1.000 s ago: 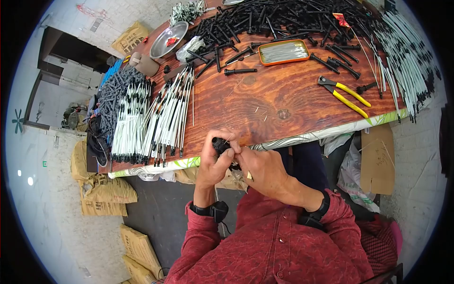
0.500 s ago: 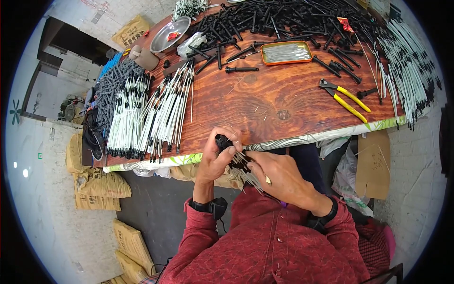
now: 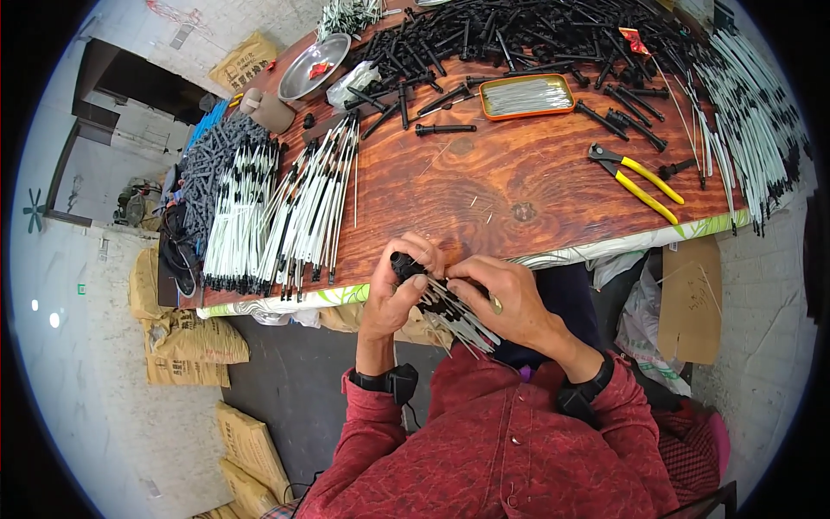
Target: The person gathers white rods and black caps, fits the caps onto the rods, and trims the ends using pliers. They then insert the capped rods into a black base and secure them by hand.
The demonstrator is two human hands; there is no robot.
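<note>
My left hand (image 3: 398, 281) is closed round a bundle of thin white-and-black rods (image 3: 462, 324) with a black tubular piece (image 3: 403, 265) at its upper end. The rods' pale ends fan down toward my lap. Beside the bundle, my right hand (image 3: 506, 298) has thumb and fingers pinched together at the rods near the black piece. What that pinch holds is too small to make out. Both hands are just off the table's front edge. On the table lie two sheaves of similar white-and-black rods (image 3: 303, 208).
An orange-rimmed tin (image 3: 527, 112) of thin metal pins and yellow-handled pliers (image 3: 635, 186) lie on the wooden table (image 3: 432, 208). Black tubular parts (image 3: 493, 35) heap at the back. More pale rods (image 3: 752, 121) hang over the right edge. A metal bowl (image 3: 303, 82) stands back left.
My right hand has shifted up and back along the bundle, its fingers now bunched near the black piece. More of the rods' pale ends show. The view has shifted slightly.
</note>
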